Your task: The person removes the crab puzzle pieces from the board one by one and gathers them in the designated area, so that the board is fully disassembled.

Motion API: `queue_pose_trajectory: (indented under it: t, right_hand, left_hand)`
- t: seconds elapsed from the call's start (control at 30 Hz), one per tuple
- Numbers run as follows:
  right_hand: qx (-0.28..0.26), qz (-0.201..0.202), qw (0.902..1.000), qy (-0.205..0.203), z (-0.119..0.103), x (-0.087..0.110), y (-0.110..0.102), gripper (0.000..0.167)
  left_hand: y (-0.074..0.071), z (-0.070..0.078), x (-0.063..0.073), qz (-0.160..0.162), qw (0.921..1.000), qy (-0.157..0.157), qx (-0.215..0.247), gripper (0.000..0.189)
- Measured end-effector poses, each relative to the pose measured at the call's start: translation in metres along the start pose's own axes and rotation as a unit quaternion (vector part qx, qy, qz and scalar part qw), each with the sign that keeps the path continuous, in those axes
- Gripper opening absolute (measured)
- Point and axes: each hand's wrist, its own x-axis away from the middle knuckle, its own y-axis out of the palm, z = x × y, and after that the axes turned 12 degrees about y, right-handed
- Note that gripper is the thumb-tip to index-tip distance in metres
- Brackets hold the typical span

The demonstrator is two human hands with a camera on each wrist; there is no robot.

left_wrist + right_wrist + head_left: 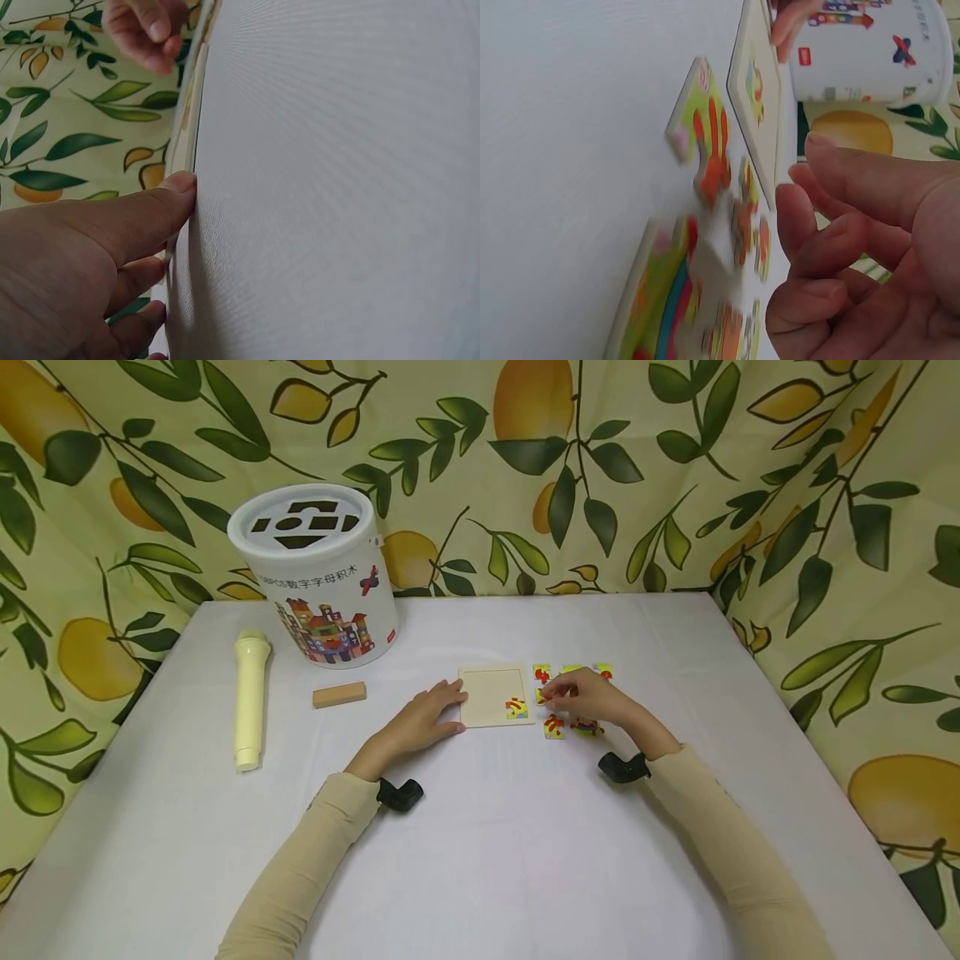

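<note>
A square wooden puzzle tray [483, 693] lies on the table with one picture piece [516, 708] in its lower right corner. My left hand [420, 718] rests at the tray's left edge, fingers and thumb touching its side. Over the loose puzzle pieces [553, 727], right of the tray, hovers my right hand [588, 695]. In the right wrist view its fingers are loosely bent and its thumb stands apart, with nothing held between them. Below that hand a yellow-green piece with a red figure [712, 142] lies on the cloth. Several pieces are partly hidden behind the right hand in the head view.
A white lidded block bucket [337, 602] with cut-out shapes in its lid stands at the back left. In front of it lies a small wooden block [339, 695]. A cream-coloured microphone-shaped stick [251, 702] lies farther left. Patterned cloth [450, 468] hangs behind the table.
</note>
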Motion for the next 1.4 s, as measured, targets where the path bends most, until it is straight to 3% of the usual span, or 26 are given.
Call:
queue_pose_trajectory:
  t: [0.33, 0.87, 0.97, 1.23, 1.4]
  right_hand:
    - [0.033, 0.007, 0.9987, -0.039, -0.024, -0.016, 0.022, 0.021]
    - [0.051, 0.025, 0.9978, -0.033, -0.029, -0.019, 0.029, 0.02]
    - [0.038, 0.022, 0.9983, -0.04, -0.027, -0.019, 0.029, 0.019]
    - [-0.068, -0.009, 0.9975, -0.015, -0.024, -0.02, 0.026, 0.017]
    - [-0.084, -0.002, 0.9965, -0.005, -0.02, -0.023, 0.024, 0.016]
  left_hand:
    - [0.003, 0.0, -0.002, -0.003, 1.0, -0.003, 0.0, 0.053]
    - [0.0, 0.004, -0.001, 0.006, 1.0, 0.0, 0.001, 0.052]
    - [0.0, 0.004, 0.0, 0.007, 1.0, -0.002, -0.001, 0.052]
    - [0.0, 0.002, 0.0, 0.006, 1.0, -0.004, -0.001, 0.052]
    - [0.001, 0.0, 0.0, 0.007, 1.0, -0.005, 0.0, 0.052]
